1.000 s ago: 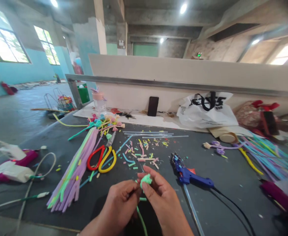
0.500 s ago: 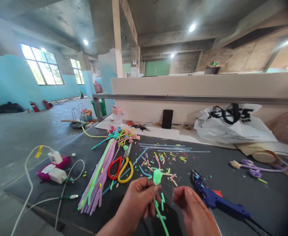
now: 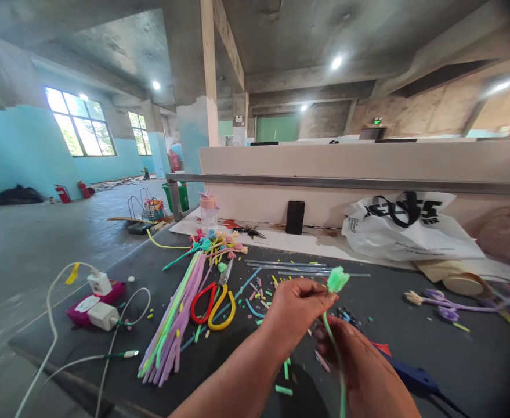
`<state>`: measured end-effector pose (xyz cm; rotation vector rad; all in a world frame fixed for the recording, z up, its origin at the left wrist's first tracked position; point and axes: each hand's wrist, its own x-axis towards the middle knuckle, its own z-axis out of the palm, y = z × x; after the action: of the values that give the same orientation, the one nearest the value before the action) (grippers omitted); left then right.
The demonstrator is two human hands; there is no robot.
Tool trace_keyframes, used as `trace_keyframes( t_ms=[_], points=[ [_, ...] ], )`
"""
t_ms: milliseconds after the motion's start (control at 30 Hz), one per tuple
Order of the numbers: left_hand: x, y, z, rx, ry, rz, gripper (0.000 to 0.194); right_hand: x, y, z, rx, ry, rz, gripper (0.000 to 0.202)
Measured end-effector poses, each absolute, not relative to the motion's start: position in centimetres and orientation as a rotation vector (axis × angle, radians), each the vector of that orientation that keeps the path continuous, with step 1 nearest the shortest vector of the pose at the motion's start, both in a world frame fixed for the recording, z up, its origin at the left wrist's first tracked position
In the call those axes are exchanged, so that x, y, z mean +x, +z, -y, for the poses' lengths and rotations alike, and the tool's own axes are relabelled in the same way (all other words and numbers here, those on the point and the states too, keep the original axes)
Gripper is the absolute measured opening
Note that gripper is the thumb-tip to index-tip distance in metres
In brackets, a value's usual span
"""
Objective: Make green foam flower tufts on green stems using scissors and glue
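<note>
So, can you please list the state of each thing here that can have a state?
Green fuzzy pipe-cleaner flower: held up, stem hanging down.
Left hand: fingers pinched on its stem.
Right hand: below, grip unclear.
Red-and-yellow-handled scissors: lying flat, closed.
Blue glue gun: lying down.
Black phone: propped upright, screen dark.

Bright | daylight from far-left windows point(image 3: 80, 122), ceiling lamps point(image 3: 336, 62) (slight glare) | right edge blurred | corners stretched, darkened
</note>
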<state>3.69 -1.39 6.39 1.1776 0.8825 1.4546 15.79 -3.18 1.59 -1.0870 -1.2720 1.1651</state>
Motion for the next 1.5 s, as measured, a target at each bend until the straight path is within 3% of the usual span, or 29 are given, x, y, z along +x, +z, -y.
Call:
trace_keyframes(
  t_ms=[100, 467, 767, 967, 1167, 1500],
  points=[
    [4.5, 5.3, 0.8, 1.126, 1.443, -0.742, 0.023, 16.3, 1.5, 2.7, -1.015, 1.371, 1.141, 0.026],
    [5.6, 1.6, 0.8, 0.674, 1.287, -0.541, 0.023, 16.8, -0.1, 2.4, -1.022, 1.411, 1.183, 0.027],
    [5.5, 1.3, 0.8, 0.602, 1.432, -0.283, 0.013, 19.4, 1.7, 1.7, -1.268, 0.807, 1.564, 0.04],
    [5.4, 0.9, 0.6, 0.641, 1.411, -0.262, 0.014, 19.8, 1.9, 1.9, -1.336, 0.633, 1.612, 0.045],
    [5.9, 0.8, 0.8, 0.617, 1.378, -0.261, 0.012, 19.7, 1.1, 1.4, -1.314, 0.56, 1.723, 0.032],
    [6.1, 0.9, 0.6, 0.578, 1.41, -0.247, 0.013, 19.7, 1.1, 1.8, -1.344, 0.448, 1.786, 0.039]
  ],
)
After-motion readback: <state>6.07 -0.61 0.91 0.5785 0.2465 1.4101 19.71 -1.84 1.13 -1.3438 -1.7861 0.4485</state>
